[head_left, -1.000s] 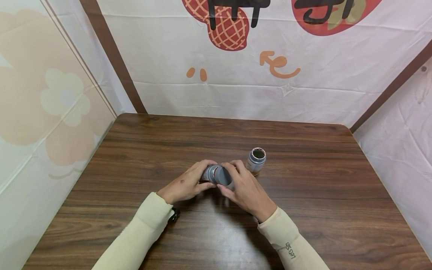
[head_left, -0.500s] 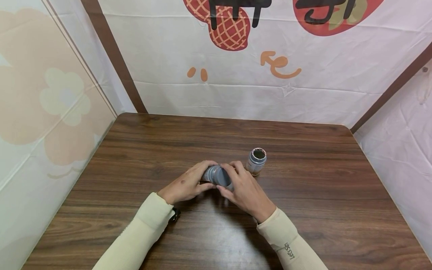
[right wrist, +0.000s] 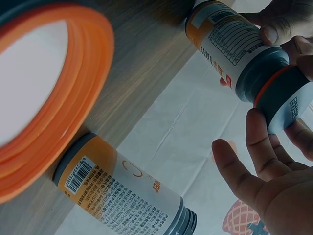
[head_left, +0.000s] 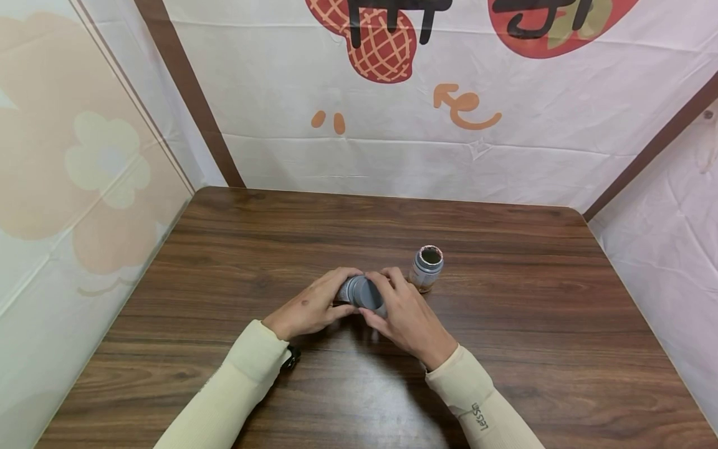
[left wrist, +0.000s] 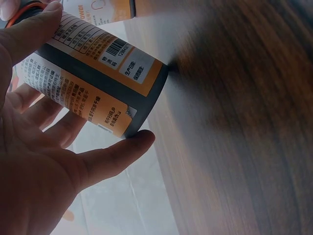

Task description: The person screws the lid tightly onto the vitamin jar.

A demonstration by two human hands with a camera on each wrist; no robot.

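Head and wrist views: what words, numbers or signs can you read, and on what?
"物流码": held bottle
"生产日期:": held bottle
"保质期至:": held bottle
"ower", start unclear: standing bottle
"Lets", ending unclear: right sleeve
Other print on both bottles, numbers included, and on the cap: too small or blurred.
Lettering on the backdrop: cut off.

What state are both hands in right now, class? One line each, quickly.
Left hand: holding a bottle by its body.
Right hand: holding the dark cap at that bottle's mouth.
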